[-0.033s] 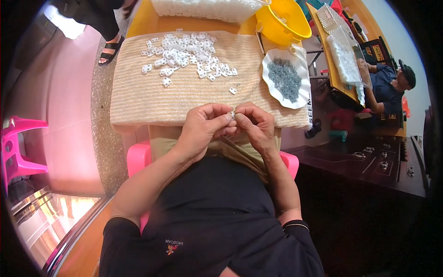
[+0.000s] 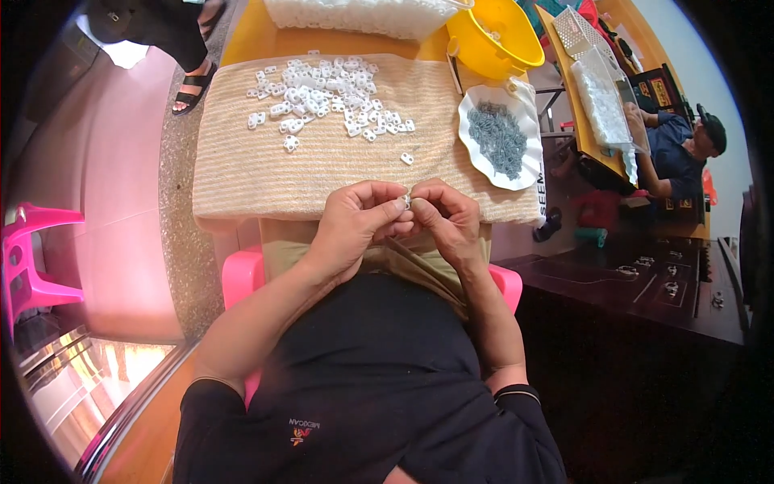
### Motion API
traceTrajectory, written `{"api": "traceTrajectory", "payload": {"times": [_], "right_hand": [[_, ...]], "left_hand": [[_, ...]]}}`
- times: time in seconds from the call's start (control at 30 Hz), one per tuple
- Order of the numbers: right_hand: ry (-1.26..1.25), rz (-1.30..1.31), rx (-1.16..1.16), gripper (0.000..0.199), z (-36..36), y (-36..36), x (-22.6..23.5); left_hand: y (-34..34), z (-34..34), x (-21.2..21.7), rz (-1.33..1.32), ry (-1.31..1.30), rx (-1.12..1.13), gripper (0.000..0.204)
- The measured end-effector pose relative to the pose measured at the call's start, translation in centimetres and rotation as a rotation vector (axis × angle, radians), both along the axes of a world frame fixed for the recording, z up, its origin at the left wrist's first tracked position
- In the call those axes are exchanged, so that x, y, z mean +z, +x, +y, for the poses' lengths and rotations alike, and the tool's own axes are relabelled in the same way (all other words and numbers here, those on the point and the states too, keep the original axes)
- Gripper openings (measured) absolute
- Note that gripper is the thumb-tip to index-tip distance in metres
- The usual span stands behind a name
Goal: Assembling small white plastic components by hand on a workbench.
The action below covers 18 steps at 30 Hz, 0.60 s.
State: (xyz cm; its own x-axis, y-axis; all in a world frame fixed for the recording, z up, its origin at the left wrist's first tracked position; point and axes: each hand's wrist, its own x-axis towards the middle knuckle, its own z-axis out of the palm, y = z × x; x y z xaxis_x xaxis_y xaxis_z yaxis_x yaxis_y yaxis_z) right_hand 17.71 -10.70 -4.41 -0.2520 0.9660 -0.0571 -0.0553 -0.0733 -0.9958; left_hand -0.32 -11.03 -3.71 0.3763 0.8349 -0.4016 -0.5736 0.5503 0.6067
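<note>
Close to the near edge of the towel-covered table, my two hands meet fingertip to fingertip. Between thumb and forefinger, my left hand [image 2: 355, 216] pinches a small white plastic piece [image 2: 407, 200], mostly covered by fingers. My right hand [image 2: 450, 219] is closed in a pinch at the same piece; whether it also holds a small grey part is hidden. Just beyond the hands lies a single white piece with holes [image 2: 407, 159]. Farther off, a loose pile of similar white pieces [image 2: 322, 93] spreads over the towel. A white wavy-rimmed plate [image 2: 476, 161] at the right holds many small grey parts.
A striped beige towel [image 2: 234, 161] covers the table. At its far side stand a clear container of white pieces [image 2: 355, 20] and a yellow basin [image 2: 516, 52]. Another person [image 2: 685, 153] sits at a table on the right. A pink stool [image 2: 40, 290] stands left.
At the upper left, a standing person's other sandalled foot has come into view. My hands and the pieces on the table have not visibly moved.
</note>
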Motion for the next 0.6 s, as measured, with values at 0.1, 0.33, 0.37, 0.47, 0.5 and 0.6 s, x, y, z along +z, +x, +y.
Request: {"api": "traceTrajectory", "payload": {"times": [0.1,0.33,0.37,0.47,0.5,0.6], "right_hand": [[0.036,0.011,-0.011,0.009,0.06,-0.04,-0.05],[0.035,0.027,0.006,0.009,0.04,0.18,-0.07],[0.031,0.022,0.005,0.009,0.02,0.21,-0.07],[0.042,0.018,0.013,0.009,0.07,0.24,-0.14],[0.042,0.018,0.013,0.009,0.08,0.26,-0.16],[0.058,-0.004,0.018,0.009,0.07,0.27,-0.17]], "left_hand": [[0.07,-0.01,-0.24,-0.012,0.026,-0.008,0.016],[0.21,-0.06,-0.01,-0.002,0.024,0.022,0.014],[0.21,-0.05,0.03,0.010,0.021,0.022,0.014],[0.18,-0.02,-0.13,0.004,0.019,0.021,0.013],[0.19,-0.02,-0.16,0.004,0.019,0.021,0.013],[0.23,-0.01,-0.22,-0.005,0.023,0.016,0.013]]}}
